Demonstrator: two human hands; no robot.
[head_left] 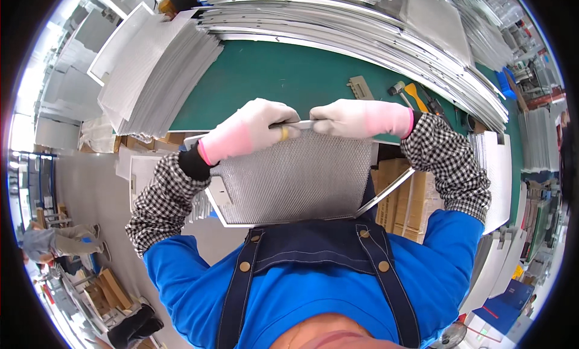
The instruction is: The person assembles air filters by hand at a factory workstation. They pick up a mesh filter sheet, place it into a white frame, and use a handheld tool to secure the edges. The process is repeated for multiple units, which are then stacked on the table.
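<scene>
A grey metal mesh panel (295,180) lies tilted between my body and the bench, its near edge against my apron. A thin white frame (220,211) runs along its left and near sides, and a white bar (395,189) slants away at its right. My left hand (256,129), in a white and pink glove, pinches the far edge of the panel. Close beside it, my right hand (353,118), gloved alike, has its fingers closed on a light strip along that same edge. The fingertips hide part of the strip.
Mesh sheets (160,74) stand stacked at the left of the green bench (271,71). Long white frames (338,32) are piled across its back. A yellow-handled tool (416,97) and a grey metal piece (360,88) lie at right. Cardboard boxes (401,204) stand below; a person (66,240) is far left.
</scene>
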